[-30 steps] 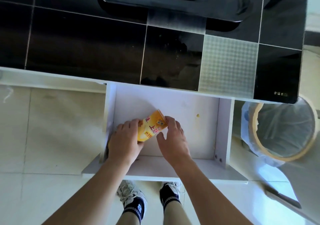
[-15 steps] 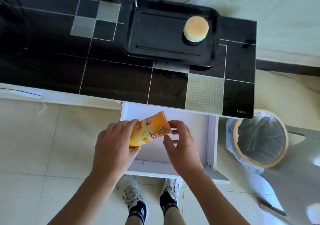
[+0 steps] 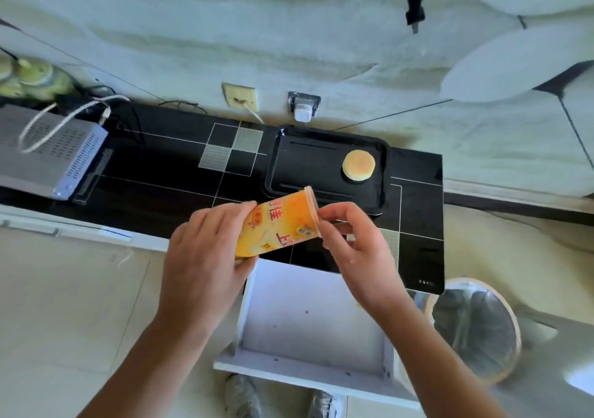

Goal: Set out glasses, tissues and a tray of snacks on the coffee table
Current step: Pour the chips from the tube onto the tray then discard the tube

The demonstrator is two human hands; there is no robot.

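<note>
Snack can (image 3: pixel 279 226) lies tilted between our hands, left hand (image 3: pixel 205 250) gripping its base, right hand (image 3: pixel 352 241) pinching the lid; tray (image 3: pixel 324 167) at 12 o'clock.

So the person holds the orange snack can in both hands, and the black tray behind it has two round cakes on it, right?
Not quite. The head view shows only one round cake on the black tray, not two. The rest holds: the left hand grips the orange snack can and the right hand pinches its top end.
</note>
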